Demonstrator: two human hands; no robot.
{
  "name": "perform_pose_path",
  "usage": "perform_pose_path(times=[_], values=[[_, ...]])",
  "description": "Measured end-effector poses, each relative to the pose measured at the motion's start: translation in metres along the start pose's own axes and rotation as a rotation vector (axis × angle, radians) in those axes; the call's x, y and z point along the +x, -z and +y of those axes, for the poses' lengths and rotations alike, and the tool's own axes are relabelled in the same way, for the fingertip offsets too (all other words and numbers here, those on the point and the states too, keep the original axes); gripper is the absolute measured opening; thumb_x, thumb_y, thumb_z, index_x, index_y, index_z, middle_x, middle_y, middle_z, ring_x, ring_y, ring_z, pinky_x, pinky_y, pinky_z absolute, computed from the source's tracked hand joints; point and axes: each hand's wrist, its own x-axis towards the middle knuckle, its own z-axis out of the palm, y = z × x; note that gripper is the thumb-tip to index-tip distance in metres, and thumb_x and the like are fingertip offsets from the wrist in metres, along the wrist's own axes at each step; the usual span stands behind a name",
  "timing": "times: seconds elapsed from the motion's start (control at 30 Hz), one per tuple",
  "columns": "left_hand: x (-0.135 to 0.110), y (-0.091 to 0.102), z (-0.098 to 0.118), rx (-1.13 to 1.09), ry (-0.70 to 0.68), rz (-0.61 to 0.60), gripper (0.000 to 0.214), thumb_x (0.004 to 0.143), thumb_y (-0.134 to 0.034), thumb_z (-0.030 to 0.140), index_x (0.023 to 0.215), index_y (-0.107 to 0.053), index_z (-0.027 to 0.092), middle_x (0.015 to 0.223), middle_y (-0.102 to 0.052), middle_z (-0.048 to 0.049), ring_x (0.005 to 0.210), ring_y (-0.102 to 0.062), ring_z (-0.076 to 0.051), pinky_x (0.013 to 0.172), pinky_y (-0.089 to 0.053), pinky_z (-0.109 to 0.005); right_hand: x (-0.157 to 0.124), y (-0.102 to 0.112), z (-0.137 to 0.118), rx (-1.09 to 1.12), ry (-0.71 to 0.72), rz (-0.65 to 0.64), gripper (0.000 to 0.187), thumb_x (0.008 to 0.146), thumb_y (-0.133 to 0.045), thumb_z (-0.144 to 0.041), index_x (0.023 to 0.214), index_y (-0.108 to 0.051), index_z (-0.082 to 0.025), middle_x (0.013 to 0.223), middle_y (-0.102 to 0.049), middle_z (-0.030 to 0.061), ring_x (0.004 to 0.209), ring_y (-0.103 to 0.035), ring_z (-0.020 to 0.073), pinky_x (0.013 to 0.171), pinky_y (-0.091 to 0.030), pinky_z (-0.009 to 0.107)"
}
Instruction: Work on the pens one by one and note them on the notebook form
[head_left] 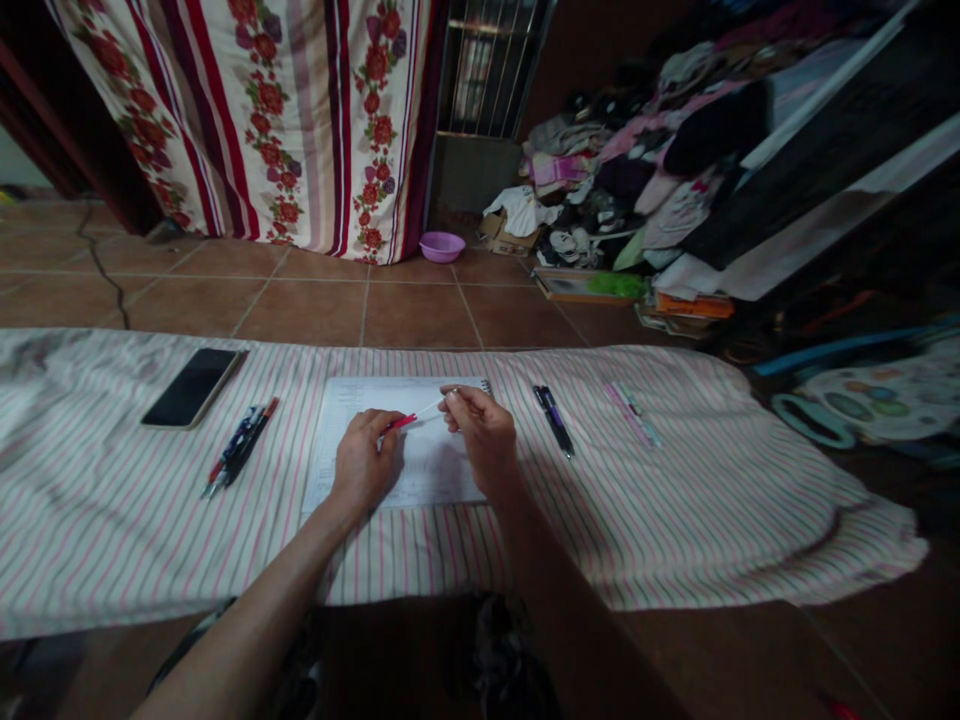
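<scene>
My left hand [366, 462] is closed around a red pen piece [403, 422] whose end sticks out past the fingers. Between the two hands runs a thin white rod [430, 406], like a pen refill, reaching from the red tip to my right hand [484, 432]. The right fingers pinch its far end; whether it is joined to the red piece I cannot tell. Beneath both hands lies a spiral notebook [442, 485] with a printed or written page. To the right rest dark pens [553, 422], and farther over, pink and pale pens [635, 413].
A striped cloth [720, 500] covers the low surface. On its left are a phone [191, 388] and several pens [240, 446]. Beyond, on the tiled floor [315, 300], stand a purple basin [442, 247], a floral curtain [300, 120] and a clothes heap [600, 180].
</scene>
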Motion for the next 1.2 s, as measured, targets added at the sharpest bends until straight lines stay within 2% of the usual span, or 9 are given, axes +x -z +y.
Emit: perform_pose_path(times=[0.23,0.7,1.2], values=[[0.0003,-0.0005,-0.0008,-0.009,-0.011,0.005,0.023,0.081,-0.046,0.018,0.095,-0.065,0.019,0.091,-0.065,-0.0066,0.089,-0.056,-0.022,0.081,-0.043,-0.033,-0.0004,-0.0013,0.0025,-0.025,0.031,-0.023,0.022,0.075,-0.057,-0.036,0.083,-0.065,-0.018,0.066,-0.064,0.0011,0.055,-0.054,0.0105,0.051,-0.042,0.023],[0.0001,0.0006,-0.0013,-0.012,-0.049,0.018,0.022,0.083,-0.046,0.016,0.095,-0.064,0.017,0.090,-0.064,-0.0063,0.088,-0.055,-0.021,0.080,-0.044,-0.033,-0.0017,-0.0045,0.0046,-0.081,-0.014,-0.048,0.026,0.074,-0.057,-0.039,0.083,-0.065,-0.016,0.066,-0.064,0.0022,0.054,-0.053,0.0102,0.048,-0.042,0.020],[-0.0001,-0.0004,-0.0032,-0.016,-0.065,0.048,0.020,0.083,-0.047,0.015,0.095,-0.064,0.017,0.090,-0.065,-0.0058,0.087,-0.056,-0.020,0.079,-0.045,-0.033,-0.0037,-0.0066,0.0056,-0.162,0.049,-0.090,0.026,0.075,-0.054,-0.036,0.084,-0.065,-0.014,0.067,-0.064,0.0032,0.054,-0.054,0.0101,0.049,-0.043,0.020]])
